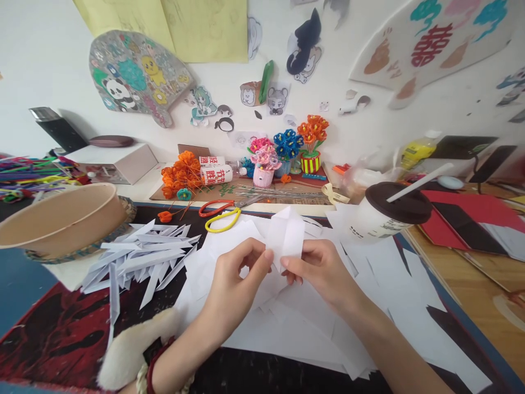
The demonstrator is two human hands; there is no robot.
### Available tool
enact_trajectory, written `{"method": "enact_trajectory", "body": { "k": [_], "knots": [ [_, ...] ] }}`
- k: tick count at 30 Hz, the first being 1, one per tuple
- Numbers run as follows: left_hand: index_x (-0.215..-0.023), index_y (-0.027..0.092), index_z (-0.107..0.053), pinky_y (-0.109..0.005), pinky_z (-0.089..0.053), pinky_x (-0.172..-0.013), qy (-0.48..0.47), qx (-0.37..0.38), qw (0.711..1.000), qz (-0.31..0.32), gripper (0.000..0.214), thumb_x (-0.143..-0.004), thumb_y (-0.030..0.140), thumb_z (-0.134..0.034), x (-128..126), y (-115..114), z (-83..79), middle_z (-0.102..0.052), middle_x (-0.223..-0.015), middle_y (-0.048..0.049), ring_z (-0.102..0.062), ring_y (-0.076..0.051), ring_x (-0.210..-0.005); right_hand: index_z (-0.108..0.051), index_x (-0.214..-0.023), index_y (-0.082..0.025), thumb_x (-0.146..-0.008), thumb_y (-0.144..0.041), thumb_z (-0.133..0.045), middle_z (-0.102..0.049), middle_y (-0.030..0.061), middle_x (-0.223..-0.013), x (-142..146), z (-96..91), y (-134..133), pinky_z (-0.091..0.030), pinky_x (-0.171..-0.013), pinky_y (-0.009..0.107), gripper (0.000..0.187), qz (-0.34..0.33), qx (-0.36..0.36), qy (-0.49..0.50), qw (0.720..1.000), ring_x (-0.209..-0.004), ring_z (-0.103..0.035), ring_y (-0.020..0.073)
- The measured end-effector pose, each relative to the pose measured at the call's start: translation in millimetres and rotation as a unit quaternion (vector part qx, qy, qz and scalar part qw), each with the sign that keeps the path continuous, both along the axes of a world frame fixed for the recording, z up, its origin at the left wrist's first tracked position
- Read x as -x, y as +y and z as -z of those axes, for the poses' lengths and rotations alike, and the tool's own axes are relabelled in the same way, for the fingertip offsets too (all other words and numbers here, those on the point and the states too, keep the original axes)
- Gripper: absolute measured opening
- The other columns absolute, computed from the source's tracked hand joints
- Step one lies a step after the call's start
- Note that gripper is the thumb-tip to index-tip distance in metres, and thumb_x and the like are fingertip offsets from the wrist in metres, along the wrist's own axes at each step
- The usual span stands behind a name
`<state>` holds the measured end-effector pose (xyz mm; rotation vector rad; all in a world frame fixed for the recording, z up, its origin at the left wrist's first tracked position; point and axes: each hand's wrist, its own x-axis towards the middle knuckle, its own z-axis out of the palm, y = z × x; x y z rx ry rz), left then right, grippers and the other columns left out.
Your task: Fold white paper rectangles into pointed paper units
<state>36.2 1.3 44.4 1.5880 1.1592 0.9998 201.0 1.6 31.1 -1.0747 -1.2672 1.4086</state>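
Between both hands, a small folded piece of white paper (pixel 286 234) stands up with a crease down its middle. My left hand (pixel 243 267) pinches its lower left edge between thumb and fingers. On the other side, my right hand (pixel 314 262) grips the lower right edge, thumb in front and fingers behind. Beneath the hands lies a spread of loose white paper sheets (pixel 287 334). A heap of narrow folded paper strips (pixel 141 257) rests to the left. Just beyond the paper sit scissors (pixel 223 216) with one red and one yellow handle loop.
A tan round container (pixel 61 219) stands at the left. At the right is a lidded cup (pixel 383 210) with a straw. Orange craft flowers (pixel 180 174), small flower pots (pixel 264 174) and a bottle (pixel 219 173) line the back ledge. A plush item (pixel 133 347) lies by my left forearm.
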Motion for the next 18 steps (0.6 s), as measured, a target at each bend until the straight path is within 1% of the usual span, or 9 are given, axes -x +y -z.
{"method": "enact_trajectory", "body": {
  "k": [5, 11, 14, 18],
  "knots": [
    [-0.065, 0.016, -0.056, -0.023, -0.037, -0.059, 0.004, -0.002, 1.000, -0.009, 0.027, -0.090, 0.028, -0.053, 0.5, -2.3, 1.1, -0.056, -0.062, 0.0027, -0.048, -0.010, -0.060, -0.068, -0.059, -0.017, -0.069, -0.019, -0.065, -0.062, -0.0001, -0.055, 0.6, 0.2, -0.1, -0.044, -0.043, 0.022, 0.010, -0.004, 0.006, 0.018, 1.000, -0.046, -0.054, 0.0100],
    [-0.066, 0.017, -0.056, -0.022, -0.038, -0.060, 0.019, -0.033, 0.999, -0.002, 0.031, -0.093, 0.027, -0.048, 0.9, -5.3, 1.9, -0.058, -0.062, 0.0030, -0.049, -0.009, -0.058, -0.068, -0.058, -0.017, -0.069, -0.019, -0.066, -0.062, -0.0005, -0.055, 0.6, 0.4, -0.3, -0.044, -0.042, 0.021, 0.011, -0.006, 0.002, 0.039, 0.999, -0.045, -0.053, 0.0088],
    [-0.066, 0.017, -0.057, -0.021, -0.039, -0.059, 0.027, -0.035, 0.999, 0.017, 0.033, -0.094, 0.028, -0.045, 0.3, -5.3, 1.6, -0.059, -0.063, 0.0023, -0.051, -0.009, -0.059, -0.069, -0.059, -0.017, -0.070, -0.017, -0.064, -0.062, -0.0008, -0.055, 0.5, -0.9, -0.2, -0.045, -0.043, 0.020, 0.012, -0.003, -0.008, 0.043, 0.999, -0.047, -0.053, 0.0088],
    [-0.066, 0.016, -0.058, -0.021, -0.040, -0.057, 0.023, -0.004, 0.998, 0.057, 0.029, -0.091, 0.029, -0.052, -1.9, -6.2, -0.3, -0.059, -0.062, 0.0017, -0.052, -0.010, -0.059, -0.069, -0.059, -0.017, -0.071, -0.015, -0.064, -0.060, -0.0020, -0.054, -0.4, -2.8, 0.1, -0.044, -0.045, 0.019, 0.014, 0.014, -0.026, 0.044, 0.999, -0.049, -0.053, 0.0084]
  ]
}}
